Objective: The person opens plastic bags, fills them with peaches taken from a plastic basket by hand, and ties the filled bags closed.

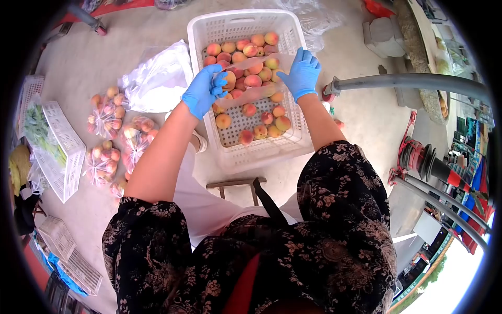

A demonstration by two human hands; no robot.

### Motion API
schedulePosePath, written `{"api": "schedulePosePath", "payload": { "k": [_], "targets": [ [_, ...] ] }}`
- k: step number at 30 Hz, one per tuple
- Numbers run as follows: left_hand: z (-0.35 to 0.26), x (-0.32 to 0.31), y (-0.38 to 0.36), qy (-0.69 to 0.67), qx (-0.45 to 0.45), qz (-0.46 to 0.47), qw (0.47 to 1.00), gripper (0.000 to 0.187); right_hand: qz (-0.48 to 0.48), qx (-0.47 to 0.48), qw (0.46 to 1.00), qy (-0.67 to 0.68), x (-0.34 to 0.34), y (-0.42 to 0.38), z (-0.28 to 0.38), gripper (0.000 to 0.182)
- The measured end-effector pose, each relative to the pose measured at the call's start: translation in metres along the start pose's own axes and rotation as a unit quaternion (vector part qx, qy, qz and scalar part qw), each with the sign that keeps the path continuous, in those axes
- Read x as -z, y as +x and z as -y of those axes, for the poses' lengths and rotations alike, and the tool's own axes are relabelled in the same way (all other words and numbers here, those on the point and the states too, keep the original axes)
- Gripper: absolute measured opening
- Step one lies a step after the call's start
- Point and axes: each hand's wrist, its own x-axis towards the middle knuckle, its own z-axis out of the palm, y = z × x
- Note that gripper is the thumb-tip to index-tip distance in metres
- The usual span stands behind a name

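Note:
Both my hands wear blue gloves and are over a white plastic crate (pixel 238 162) of red-and-yellow peaches (pixel 252 81). Curled fingers of my left hand (pixel 203 93) close on one end of a thin clear plastic bag (pixel 256 94), right beside a yellowish peach (pixel 228 81). The bag stretches across the fruit toward my right hand (pixel 303 74). That hand is open at the crate's right side, its fingers extended and its thumb pointing inward at the bag's other end. Peaches fill the crate's far part; a few lie on its perforated floor nearer me.
On the floor to the left are several clear bags of peaches (pixel 104 162) and a pile of white plastic bags (pixel 162 78). Farther left, a white crate (pixel 63 146) stands by leafy greens (pixel 42 131). A small wooden stool (pixel 235 183) is before me; a metal pole (pixel 408 81) juts in from the right.

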Motion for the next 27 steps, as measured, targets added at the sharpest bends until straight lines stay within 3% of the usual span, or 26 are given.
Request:
{"api": "schedulePosePath", "payload": {
  "k": [3,4,5,6,7,10,11,12,13,16,21,25,27],
  "targets": [
    [0.001,0.013,0.009,-0.011,0.017,0.032,0.999,0.025,0.291,-0.136,0.945,0.053,-0.046,-0.002,-0.054,0.037],
    [-0.001,0.012,0.009,-0.033,0.001,0.025,0.999,0.025,0.274,-0.233,0.886,0.294,-0.046,-0.001,-0.052,0.034],
    [-0.002,0.012,0.009,-0.055,-0.014,0.017,0.998,0.026,0.239,-0.313,0.762,0.514,-0.046,-0.002,-0.050,0.031],
    [-0.004,0.011,0.008,-0.076,-0.030,0.010,0.997,0.026,0.186,-0.369,0.584,0.698,-0.045,-0.003,-0.048,0.030],
    [-0.006,0.011,0.007,-0.086,-0.031,0.038,0.995,0.027,0.140,-0.438,0.448,0.766,-0.016,0.001,-0.029,0.025],
    [-0.019,-0.001,0.000,-0.116,-0.062,0.101,0.986,0.031,0.232,-0.355,0.442,0.791,0.030,-0.004,-0.032,0.026],
    [-0.025,-0.011,-0.012,-0.126,-0.085,0.104,0.983,0.033,0.232,-0.352,0.462,0.781,0.054,-0.006,-0.028,0.025],
    [-0.026,-0.017,-0.019,-0.137,-0.107,0.104,0.979,0.035,0.214,-0.340,0.454,0.795,0.074,-0.005,-0.028,0.025],
    [-0.033,-0.007,-0.011,-0.149,-0.092,0.202,0.964,0.041,0.196,-0.329,0.445,0.810,0.091,-0.005,-0.031,0.024],
    [-0.042,-0.033,-0.021,-0.131,-0.152,0.227,0.953,0.039,0.168,-0.284,0.399,0.856,0.099,-0.009,-0.053,0.028],
    [-0.029,-0.028,-0.004,-0.134,-0.042,0.209,0.968,0.048,0.212,-0.251,0.381,0.864,0.078,-0.030,-0.049,0.036],
    [0.012,-0.012,0.028,-0.085,0.000,0.158,0.984,0.047,0.237,-0.329,0.276,0.872,0.025,-0.052,-0.038,0.036],
    [0.034,-0.005,0.058,-0.078,0.012,0.117,0.990,0.044,0.255,-0.333,0.249,0.873,0.021,-0.045,-0.034,0.035]
  ]
}}
